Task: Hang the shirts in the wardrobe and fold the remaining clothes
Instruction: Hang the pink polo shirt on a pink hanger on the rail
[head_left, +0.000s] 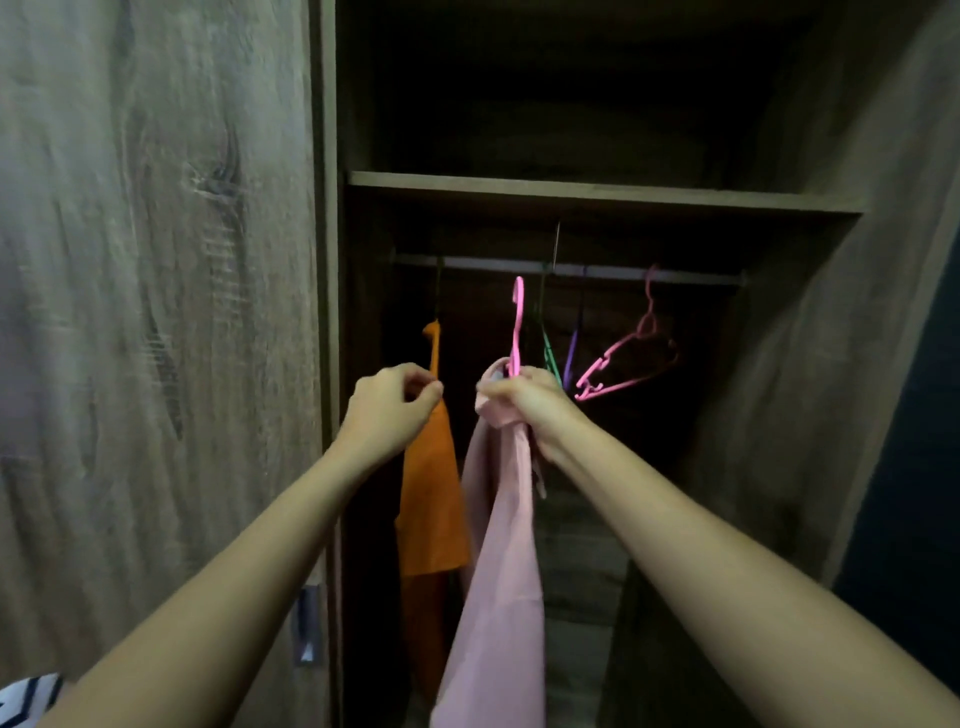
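- Head camera, far left: we see the wardrobe door (156, 312), grey-brown wood grain, with a metal handle (307, 626) low on its inner edge. A striped cloth (26, 696) shows at the bottom corner.
- Left hand (392, 410): raised before the open compartment, fingers curled. Thumb and fingertips meet at the shoulder edge of the orange shirt (431, 493); we cannot tell whether they pinch the cloth.
- Orange shirt: hangs inside the wardrobe from a dark hook (439, 291) at the left end of the rail (613, 271), below the shelf (597, 193).
- Pink shirt (504, 571): hangs down from the right hand, just right of the orange shirt and nearer to us, its collar bunched in the fist.
- Right hand (535, 405): fingers wrapped tightly round the pink shirt's collar and the neck of a pink hanger (517, 322). The hook stands upright above the fist, pointing toward the rail and not hooked over it.
- Right of the fist, on the rail: a green hanger (549, 356), a purple hanger (572, 353) and an empty pink hanger (623, 346), the last tilted with its arms toward us.
- Far right: the wardrobe side wall (857, 312), same wood grain, running back to the rail's end.
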